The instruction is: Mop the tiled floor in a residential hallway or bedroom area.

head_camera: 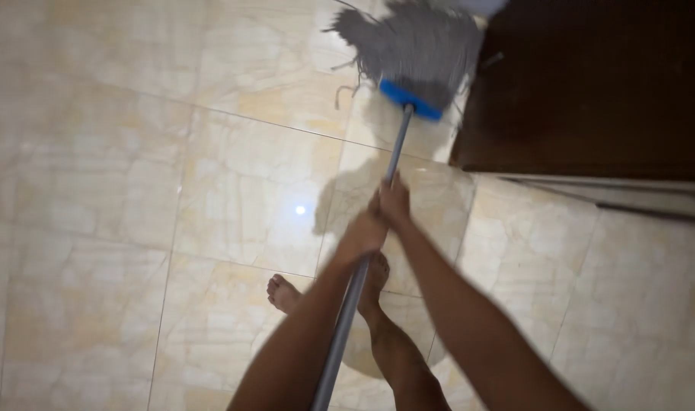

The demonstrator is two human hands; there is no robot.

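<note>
**Both hands on the mop handle**

Here the left hand (362, 232) and the right hand (394, 202) are both clenched around the grey mop handle (397, 148), right one a bit farther up the pole, left one just behind it, touching. The handle runs from near bottom centre to the blue clamp (410, 99) far up. The grey string head (416, 46) lies on the beige tile floor (134, 190), just beside a dark wood cabinet (591, 84) at far right. Two bare feet (285, 293) stand under the arms. Picture is blurred w/ motion.
</note>
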